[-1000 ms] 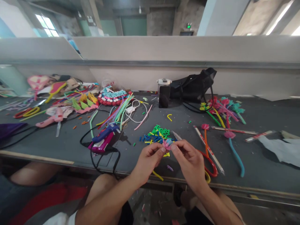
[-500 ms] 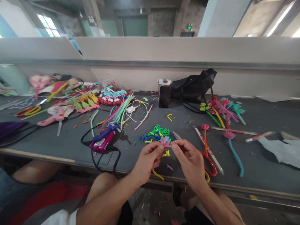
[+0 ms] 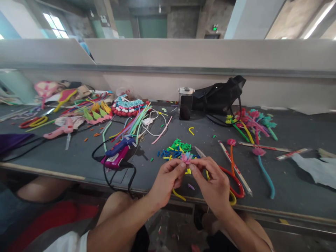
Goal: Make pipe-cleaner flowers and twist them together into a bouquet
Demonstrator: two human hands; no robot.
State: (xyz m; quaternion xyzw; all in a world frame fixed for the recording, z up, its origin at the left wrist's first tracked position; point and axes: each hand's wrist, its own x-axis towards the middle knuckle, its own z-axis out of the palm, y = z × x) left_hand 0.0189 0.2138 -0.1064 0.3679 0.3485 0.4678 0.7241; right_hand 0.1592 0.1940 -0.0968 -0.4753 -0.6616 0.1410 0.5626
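**Two-hand pinch on small pink-and-blue flower, mid-handling**

Left hand: thumb and index nearly closed, pinching the left side of the flower. Right hand: same pinch at the right side, fingertips almost meeting the left's. Other fingers curled.

Flower's position: above the worktop, inboard of the near edge, just in front of the heap of green, blue and yellow cut pieces. Petals face up and away from the person.

Step in hand, my read: fingertip work at the flower's base. Any move from here calls for a light pinch, one side held steady; petals look soft, likely to crush or twist.

Around it: scissors partly under the right hand, red and yellow handles toward the near edge. Two flowers on stems, one orange, one blue, lie right of them. Blue glue gun to the left, phone upright against the bottle at the back.

Text: red print on the long wrappers, not legible. Green lit sign on the far wall, too blurred. No brand readable.
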